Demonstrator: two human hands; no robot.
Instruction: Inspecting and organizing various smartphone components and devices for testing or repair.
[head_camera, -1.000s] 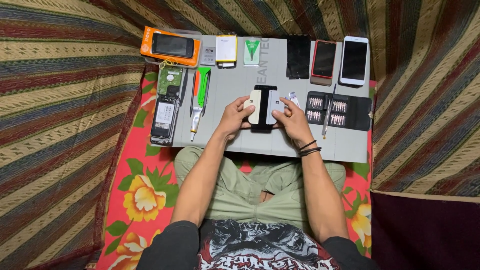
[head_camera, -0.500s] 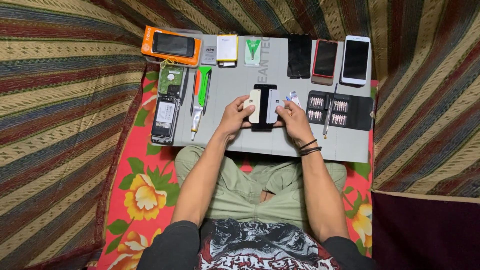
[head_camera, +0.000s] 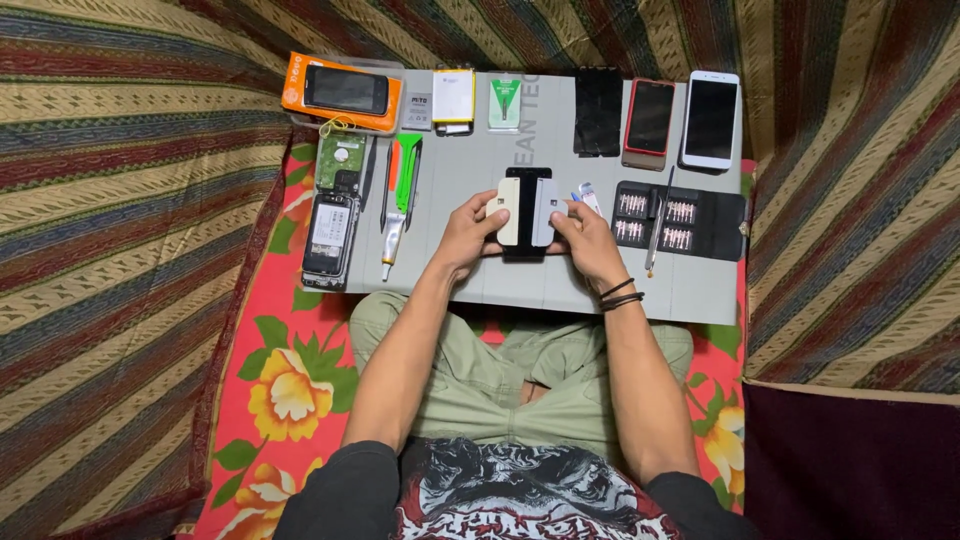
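at the middle of the grey surface (head_camera: 480, 290), both hands grip small parts over a black phone (head_camera: 527, 215): the left hand (head_camera: 470, 235) clamps a cream piece (head_camera: 509, 211), the right hand (head_camera: 585, 240) a grey piece (head_camera: 543, 212); fitting them seems in hand; alignment looks needed next.

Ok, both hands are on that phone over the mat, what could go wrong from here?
1. The left hand and right hand hold the phone by its edges only, so it could slip onto the grey mat.
2. The open bit case lies just beside the right hand; a nudge might scatter bits.
3. The small blue-and-white part near the fingers could be knocked away.
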